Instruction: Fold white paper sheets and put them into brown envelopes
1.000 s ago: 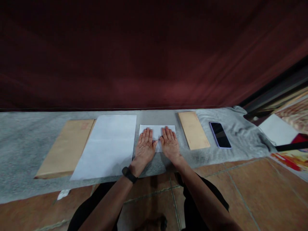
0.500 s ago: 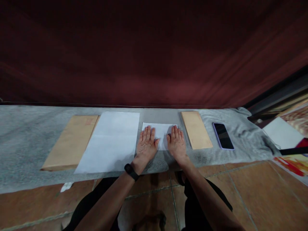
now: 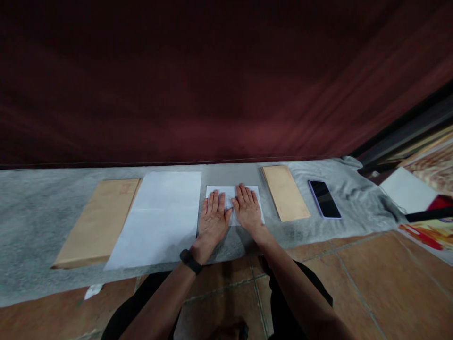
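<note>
My left hand (image 3: 212, 218) and my right hand (image 3: 247, 209) lie flat, fingers stretched out, side by side on a small folded white sheet (image 3: 257, 200) on the grey cloth (image 3: 31, 208). The two thumbs nearly touch over the sheet's middle. A black band sits on my left wrist. A larger white sheet (image 3: 159, 217) lies just left of my left hand. A small brown envelope (image 3: 285, 191) lies just right of my right hand.
A big brown envelope (image 3: 99, 219) lies at the left, partly under the large sheet. A dark phone (image 3: 324, 199) rests right of the small envelope. A dark red curtain hangs behind. Tiled floor is in front; papers and colourful prints lie at the far right.
My hands spread apart across the folded sheet, then came back together at its middle; both stayed flat on the paper.
</note>
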The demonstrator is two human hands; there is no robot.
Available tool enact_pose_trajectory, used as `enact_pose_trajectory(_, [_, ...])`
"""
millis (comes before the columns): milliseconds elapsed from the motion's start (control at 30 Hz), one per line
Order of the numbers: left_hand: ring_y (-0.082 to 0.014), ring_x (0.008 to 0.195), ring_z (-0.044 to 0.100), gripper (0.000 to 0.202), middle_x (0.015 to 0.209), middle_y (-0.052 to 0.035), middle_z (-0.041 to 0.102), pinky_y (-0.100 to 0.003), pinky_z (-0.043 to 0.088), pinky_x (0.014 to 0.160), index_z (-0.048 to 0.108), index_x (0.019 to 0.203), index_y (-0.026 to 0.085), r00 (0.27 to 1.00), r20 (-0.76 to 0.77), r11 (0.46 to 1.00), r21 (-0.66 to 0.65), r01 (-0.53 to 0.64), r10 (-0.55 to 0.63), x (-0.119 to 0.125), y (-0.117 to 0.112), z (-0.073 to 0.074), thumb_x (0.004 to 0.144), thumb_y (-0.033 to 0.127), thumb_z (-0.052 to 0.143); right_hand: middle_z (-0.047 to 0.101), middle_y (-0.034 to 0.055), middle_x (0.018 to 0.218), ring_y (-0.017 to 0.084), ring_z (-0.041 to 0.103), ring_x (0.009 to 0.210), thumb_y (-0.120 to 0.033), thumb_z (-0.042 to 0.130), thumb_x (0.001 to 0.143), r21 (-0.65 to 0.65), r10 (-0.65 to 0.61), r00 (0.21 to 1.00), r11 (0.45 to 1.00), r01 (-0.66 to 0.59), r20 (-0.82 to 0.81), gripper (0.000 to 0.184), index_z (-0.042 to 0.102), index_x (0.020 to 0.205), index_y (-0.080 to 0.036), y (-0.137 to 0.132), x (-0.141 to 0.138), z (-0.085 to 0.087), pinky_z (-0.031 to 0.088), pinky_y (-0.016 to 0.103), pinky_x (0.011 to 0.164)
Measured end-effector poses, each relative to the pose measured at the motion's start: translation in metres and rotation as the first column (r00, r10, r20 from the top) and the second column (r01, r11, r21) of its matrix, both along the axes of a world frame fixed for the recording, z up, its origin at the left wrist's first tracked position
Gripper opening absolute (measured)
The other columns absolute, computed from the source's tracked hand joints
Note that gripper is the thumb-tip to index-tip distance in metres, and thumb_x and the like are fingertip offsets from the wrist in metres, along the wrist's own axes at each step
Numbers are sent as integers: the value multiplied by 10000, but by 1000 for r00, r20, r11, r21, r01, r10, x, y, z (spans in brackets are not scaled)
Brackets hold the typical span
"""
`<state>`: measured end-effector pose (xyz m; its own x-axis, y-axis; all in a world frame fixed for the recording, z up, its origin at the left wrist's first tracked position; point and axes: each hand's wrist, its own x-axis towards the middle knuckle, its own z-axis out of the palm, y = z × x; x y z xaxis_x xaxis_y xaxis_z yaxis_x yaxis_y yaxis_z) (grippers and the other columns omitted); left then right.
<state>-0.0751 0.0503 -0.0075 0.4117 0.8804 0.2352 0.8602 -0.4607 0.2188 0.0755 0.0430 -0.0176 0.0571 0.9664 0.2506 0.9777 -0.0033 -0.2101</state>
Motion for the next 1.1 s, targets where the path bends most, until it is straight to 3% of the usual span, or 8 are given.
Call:
enact_pose_trajectory(400, [-295,1508,289,585,1596,-203,354,-495,300,1221,353,1524,36,998,56,999,8,-37,36,-9,3,-6,1011,319,339,388,233,1567,308,362,1466,-399,335,1060,84,-109,994,991,108,3,601,340,1542,-39,-14,30,-11,313,526,1174])
enact_pose_trajectory(567, [-315,1498,307,580,1561,-247,394,-520,291,1222,365,1504,-10,997,57,997,47,-61,58,-13,3,-2,1003,280,324,375,257,1565,337,363,1462,-346,325,1058,89,-166,986,982,167,-13,583,358,1523,4,-21,31,-3,301,544,1181])
enact_pose_trajectory(733, [-269,1528,231,589,1603,-186,351,-513,245,1245,286,1555,57,998,47,996,85,30,-34,3,3,6,994,234,304,333,196,1605,286,251,1520,-319,257,1066,62,-47,996,997,52,-71,565,337,1543,-26,-20,9,12,258,486,1227])
enact_pose_trajectory(933, [-274,1530,206,635,1605,-180,353,-509,262,1237,276,1567,94,978,0,976,64,210,-211,18,6,-8,944,175,367,389,105,1596,184,307,1500,-337,217,1078,32,92,983,996,-88,-160,540,343,1557,-121,-15,-25,11,290,414,1231])
enact_pose_trajectory(1100, [-248,1533,207,597,1608,-183,342,-481,254,1243,291,1556,57,989,-31,989,34,147,-146,10,11,-8,970,173,301,409,153,1575,226,319,1495,-384,288,1078,32,79,996,996,-78,-48,558,385,1527,-66,-19,-13,4,258,445,1235])
